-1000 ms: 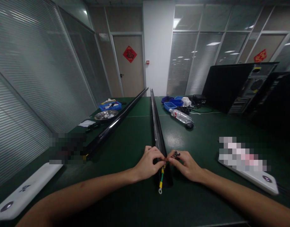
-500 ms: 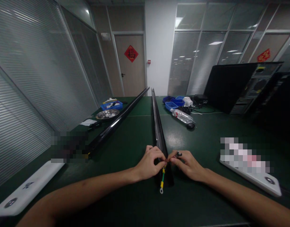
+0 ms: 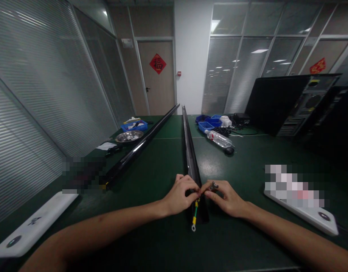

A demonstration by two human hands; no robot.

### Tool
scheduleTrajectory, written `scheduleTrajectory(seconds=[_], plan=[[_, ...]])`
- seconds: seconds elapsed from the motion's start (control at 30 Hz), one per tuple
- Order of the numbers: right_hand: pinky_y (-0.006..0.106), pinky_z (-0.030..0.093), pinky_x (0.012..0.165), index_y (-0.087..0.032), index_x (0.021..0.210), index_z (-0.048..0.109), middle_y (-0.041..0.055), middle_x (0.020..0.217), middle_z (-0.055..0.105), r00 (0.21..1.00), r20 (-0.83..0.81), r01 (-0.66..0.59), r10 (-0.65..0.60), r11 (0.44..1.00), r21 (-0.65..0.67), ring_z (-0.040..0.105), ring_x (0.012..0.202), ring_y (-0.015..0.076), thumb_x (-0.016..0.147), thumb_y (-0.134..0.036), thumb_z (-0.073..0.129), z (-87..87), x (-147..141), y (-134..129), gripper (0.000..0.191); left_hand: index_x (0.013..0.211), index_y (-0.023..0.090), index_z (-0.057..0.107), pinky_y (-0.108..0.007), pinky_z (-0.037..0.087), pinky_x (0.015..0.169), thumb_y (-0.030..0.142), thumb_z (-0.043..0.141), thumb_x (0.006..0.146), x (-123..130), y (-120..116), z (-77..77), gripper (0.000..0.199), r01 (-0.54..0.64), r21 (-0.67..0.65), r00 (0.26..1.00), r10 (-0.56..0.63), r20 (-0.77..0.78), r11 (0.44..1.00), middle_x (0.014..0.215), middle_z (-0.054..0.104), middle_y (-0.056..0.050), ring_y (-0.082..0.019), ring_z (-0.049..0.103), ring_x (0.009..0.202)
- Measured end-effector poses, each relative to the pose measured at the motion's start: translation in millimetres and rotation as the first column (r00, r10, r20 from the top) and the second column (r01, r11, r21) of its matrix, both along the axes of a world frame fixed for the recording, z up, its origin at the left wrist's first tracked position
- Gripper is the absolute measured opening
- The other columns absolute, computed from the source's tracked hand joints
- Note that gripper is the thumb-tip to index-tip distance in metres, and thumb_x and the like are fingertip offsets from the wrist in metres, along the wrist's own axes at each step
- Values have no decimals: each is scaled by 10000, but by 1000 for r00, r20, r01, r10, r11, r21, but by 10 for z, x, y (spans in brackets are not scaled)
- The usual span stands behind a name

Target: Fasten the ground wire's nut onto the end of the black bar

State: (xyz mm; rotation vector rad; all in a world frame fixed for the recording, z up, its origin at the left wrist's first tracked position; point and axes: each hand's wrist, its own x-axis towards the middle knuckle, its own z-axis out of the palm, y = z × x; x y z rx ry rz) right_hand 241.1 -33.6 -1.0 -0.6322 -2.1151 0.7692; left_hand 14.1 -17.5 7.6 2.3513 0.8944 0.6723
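A long black metal channel lies lengthwise before me on the table. At its near end is a short yellow-green ground wire, whose loose ring terminal points toward me. My left hand is closed in a pinch at the wire's upper end, by the channel. From the other side my right hand meets it, fingers closed and tips touching the same spot; any small part between them is hidden. A shiny metal ring-like piece shows on the right hand's finger.
A second black channel runs along the left. Behind it sit a metal bowl and a blue tray. On the right are a plastic bottle, blue bins, a computer case and a white device. Another white device lies left.
The right index finger has shifted slightly at the wire's upper end. Otherwise both hands, the wire and the channel stay nearly in place.
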Motion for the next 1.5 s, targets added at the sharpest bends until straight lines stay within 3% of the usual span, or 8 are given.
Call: scheduleTrajectory(seconds=[0.57,0.77,1.13,1.5], plan=[[262,511,730,-166,1014,704,44,874,708,1000,16,20,-20,1000,18,666,745,154,1071,-294,540,-71,4,3,215,820,188,690,-381,275,928,140,706,903,-8,-10,-13,97,11,14,1000,-11,20,1000,874,728,20,-190,603,968],[264,508,726,-163,979,689,41,853,695,999,-13,51,-51,997,55,653,736,153,1085,-307,509,-67,1,3,254,887,205,704,-385,282,953,184,686,942,-12,3,-42,62,7,50,1000,-8,29,999,948,751,21,-192,612,996],[274,513,706,-161,975,685,45,837,677,996,-21,83,-81,993,89,643,718,158,1087,-330,496,-28,-11,-18,277,891,207,725,-385,297,949,214,678,959,9,16,-19,83,-19,30,999,18,30,999,951,760,12,-193,626,979],[269,513,688,-163,976,682,45,828,691,994,-1,107,-108,987,122,648,705,158,1074,-298,521,-124,-30,-12,232,887,201,731,-382,298,947,218,721,935,7,16,-32,52,-35,-1,999,35,25,999,957,744,-1,-200,621,983]])
